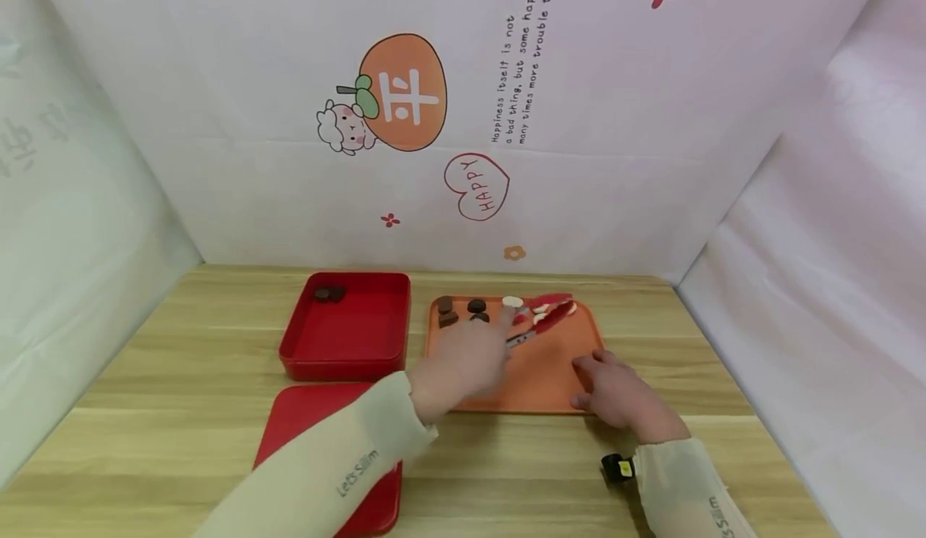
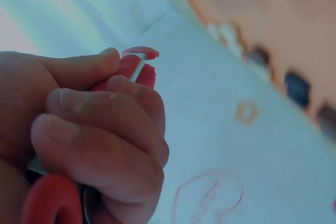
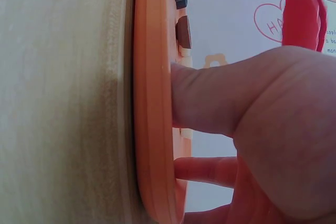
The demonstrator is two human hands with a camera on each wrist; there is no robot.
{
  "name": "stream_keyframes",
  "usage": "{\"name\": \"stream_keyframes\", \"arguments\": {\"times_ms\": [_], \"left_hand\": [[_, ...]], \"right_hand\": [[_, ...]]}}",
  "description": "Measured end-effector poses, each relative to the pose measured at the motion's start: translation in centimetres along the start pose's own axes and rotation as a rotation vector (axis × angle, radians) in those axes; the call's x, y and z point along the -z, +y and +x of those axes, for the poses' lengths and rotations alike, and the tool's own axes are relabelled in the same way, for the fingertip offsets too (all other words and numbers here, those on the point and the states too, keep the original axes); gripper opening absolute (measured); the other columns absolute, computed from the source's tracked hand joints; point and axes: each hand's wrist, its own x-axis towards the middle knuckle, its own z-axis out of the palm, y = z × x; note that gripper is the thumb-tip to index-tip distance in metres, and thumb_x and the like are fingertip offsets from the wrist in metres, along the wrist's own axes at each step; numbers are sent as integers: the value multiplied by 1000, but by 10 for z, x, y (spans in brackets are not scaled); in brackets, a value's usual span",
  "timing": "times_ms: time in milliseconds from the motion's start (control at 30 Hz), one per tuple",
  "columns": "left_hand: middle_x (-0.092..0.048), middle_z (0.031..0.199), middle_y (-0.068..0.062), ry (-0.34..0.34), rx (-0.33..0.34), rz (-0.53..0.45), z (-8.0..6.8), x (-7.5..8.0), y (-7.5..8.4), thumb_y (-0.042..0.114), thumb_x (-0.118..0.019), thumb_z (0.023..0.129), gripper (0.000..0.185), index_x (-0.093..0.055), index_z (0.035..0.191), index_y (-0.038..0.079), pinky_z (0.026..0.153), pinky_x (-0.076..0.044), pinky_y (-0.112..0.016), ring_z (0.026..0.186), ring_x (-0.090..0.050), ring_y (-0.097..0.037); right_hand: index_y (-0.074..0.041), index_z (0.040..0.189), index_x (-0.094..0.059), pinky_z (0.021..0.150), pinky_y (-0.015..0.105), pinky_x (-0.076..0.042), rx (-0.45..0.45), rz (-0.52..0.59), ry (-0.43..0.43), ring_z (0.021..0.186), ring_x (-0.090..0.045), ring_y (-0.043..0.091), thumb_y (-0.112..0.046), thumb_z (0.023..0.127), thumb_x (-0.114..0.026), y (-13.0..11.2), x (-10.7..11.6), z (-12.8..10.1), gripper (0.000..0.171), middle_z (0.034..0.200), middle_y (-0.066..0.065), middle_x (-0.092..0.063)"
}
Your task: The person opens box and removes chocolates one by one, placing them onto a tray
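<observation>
My left hand (image 1: 466,361) grips a pair of tongs (image 1: 524,337) with red tips, its fingers curled round them in the left wrist view. The red tips (image 2: 142,69) stick out beyond the thumb and forefinger, with no piece visible between them. In the head view they hang over the right part of an orange tray (image 1: 550,385). Along the tray's far side lie brown pieces (image 1: 444,305), dark pieces (image 1: 477,305) and white pieces (image 1: 512,301). My right hand (image 1: 615,389) rests on the tray's near right corner, thumb and extended fingers touching inside its rim.
Left of the tray stands a red box (image 1: 354,333), with small dark pieces (image 1: 329,293) in its far left corner. A flat red lid (image 1: 311,409) lies in front of it, partly under my left sleeve. A printed white sheet (image 1: 600,160) rises behind the wooden table (image 1: 521,474).
</observation>
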Motion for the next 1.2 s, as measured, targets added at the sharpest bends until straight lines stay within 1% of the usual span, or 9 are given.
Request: {"name": "stream_keyframes", "arguments": {"times_ms": [133, 267, 500, 600, 733, 900, 1000, 1100, 1200], "left_hand": [[-51, 58, 0, 90, 28, 129, -17, 21, -24, 40, -60, 99, 62, -37, 153, 20, 36, -36, -28, 42, -43, -16], [-52, 58, -1, 91, 100, 115, -29, 33, -53, 37, -64, 97, 64, -38, 153, 20, 37, -36, -28, 44, -44, -16], [-53, 60, -2, 78, 197, 43, -46, 39, -102, 30, -69, 94, 74, -31, 156, 14, 41, -42, -31, 46, -49, -17], [-53, 61, -2, 90, 213, 36, -55, 43, -121, 29, -69, 94, 76, -29, 156, 10, 44, -44, -32, 47, -50, -17], [-53, 62, -2, 97, 212, 46, -68, 48, -150, 26, -67, 95, 75, -28, 154, 1, 49, -45, -33, 49, -52, -18], [-52, 61, -3, 67, 252, 32, -85, 51, -182, 20, -64, 96, 73, -26, 152, -8, 48, -43, -31, 48, -50, -18], [-52, 63, -5, 35, 286, 22, -92, 54, -194, 17, -61, 97, 70, -25, 151, -10, 48, -41, -32, 49, -49, -19], [-54, 68, -6, 4, 306, 12, -93, 57, -203, 15, -60, 97, 69, -25, 150, -13, 50, -42, -32, 54, -51, -20], [-55, 73, -8, -32, 298, 20, -90, 59, -209, 14, -60, 96, 69, -25, 147, -17, 53, -44, -34, 58, -53, -21]], "right_hand": [[3, 137, -54, 99, 62, -37, 1, -9, 10, 128, -39, 54, -26, 90, -75, 1, 0, 0, 59, 141, 36, -40], [3, 136, -55, 97, 62, -38, 9, -17, 28, 127, -40, 55, -27, 89, -76, 3, -1, 1, 60, 140, 37, -41], [2, 138, -54, 98, 62, -38, 8, -14, 18, 127, -40, 54, -27, 89, -76, 3, -4, 3, 61, 142, 37, -39], [2, 137, -55, 98, 62, -39, 9, -16, 20, 127, -41, 54, -28, 89, -76, 2, -4, 4, 61, 141, 37, -40], [2, 136, -55, 97, 62, -39, 8, -14, 22, 126, -42, 54, -27, 89, -77, -1, -3, 3, 60, 141, 37, -40], [2, 137, -55, 98, 62, -38, 1, -13, 18, 127, -40, 54, -27, 89, -76, -3, -2, 2, 60, 141, 37, -40], [2, 137, -55, 98, 62, -38, 5, -16, 18, 128, -40, 54, -27, 89, -76, -2, -2, 2, 60, 142, 37, -39], [2, 137, -55, 98, 62, -38, 6, -22, 20, 127, -41, 54, -28, 89, -76, -2, -2, 2, 60, 141, 37, -40], [2, 137, -55, 98, 62, -38, 7, -23, 22, 126, -41, 54, -28, 89, -76, -1, -2, 1, 60, 141, 37, -40]]}}
